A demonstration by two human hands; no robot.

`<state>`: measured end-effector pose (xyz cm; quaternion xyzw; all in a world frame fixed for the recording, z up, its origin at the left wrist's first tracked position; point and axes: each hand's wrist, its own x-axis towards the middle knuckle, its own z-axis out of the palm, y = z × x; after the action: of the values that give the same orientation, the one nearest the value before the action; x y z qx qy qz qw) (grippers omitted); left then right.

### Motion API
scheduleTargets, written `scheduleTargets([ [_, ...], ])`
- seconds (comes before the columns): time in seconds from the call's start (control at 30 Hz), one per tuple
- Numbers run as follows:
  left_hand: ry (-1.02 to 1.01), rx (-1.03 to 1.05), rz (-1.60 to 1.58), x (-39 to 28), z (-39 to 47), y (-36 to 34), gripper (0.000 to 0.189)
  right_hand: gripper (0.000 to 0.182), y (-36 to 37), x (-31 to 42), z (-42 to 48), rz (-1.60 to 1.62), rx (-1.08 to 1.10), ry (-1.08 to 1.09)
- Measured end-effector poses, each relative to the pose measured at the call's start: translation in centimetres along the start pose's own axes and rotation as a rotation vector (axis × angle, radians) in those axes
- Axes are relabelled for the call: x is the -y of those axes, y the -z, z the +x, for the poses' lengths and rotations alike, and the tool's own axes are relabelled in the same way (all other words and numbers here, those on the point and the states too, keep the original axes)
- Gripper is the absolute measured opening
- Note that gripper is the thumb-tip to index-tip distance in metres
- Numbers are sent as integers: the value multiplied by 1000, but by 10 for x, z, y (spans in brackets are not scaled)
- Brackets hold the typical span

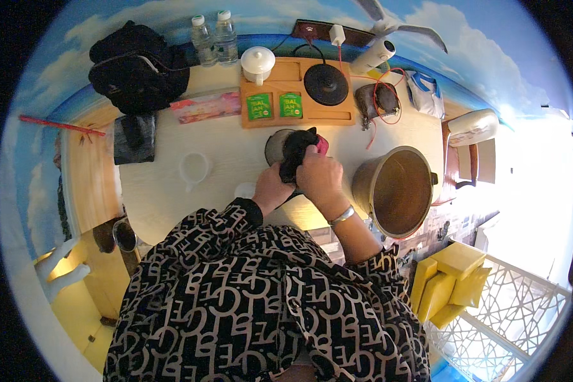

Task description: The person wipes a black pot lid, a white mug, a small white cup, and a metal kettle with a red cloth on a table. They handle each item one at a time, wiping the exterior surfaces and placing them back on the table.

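Both my hands are together at the middle of the table. My left hand (273, 187) grips the lower left of a black and grey rounded object (293, 150); its exact kind is hard to tell. My right hand (322, 174) closes on its right side, fingers curled in. A pink-red piece (322, 144), perhaps cloth, shows just beyond the right hand. The hands hide much of the object's underside. Close by my left wrist is a small white item (244, 190), partly covered by the sleeve.
A brown bucket (363, 184) stands at right. Beyond the hands, a wooden tray (296, 71) carries a black kettle base (326, 84), a lidded white cup (258, 64) and green packets (259, 106). A clear cup (194, 168), black bag (136, 71) and water bottles (226, 38) are leftward.
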<state>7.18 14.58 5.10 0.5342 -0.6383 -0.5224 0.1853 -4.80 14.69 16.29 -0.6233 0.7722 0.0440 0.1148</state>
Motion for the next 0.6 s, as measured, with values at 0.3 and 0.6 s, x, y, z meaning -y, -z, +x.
scheduleTargets([
  [0.3, 2, 39, -15, 6, 0, 1, 41, 31, -32, -55, -48, 1023, -223, -163],
  [0.6, -40, 77, -11, -15, -3, 14, 39, 56, -29, -13, -12, 703, -100, -14],
])
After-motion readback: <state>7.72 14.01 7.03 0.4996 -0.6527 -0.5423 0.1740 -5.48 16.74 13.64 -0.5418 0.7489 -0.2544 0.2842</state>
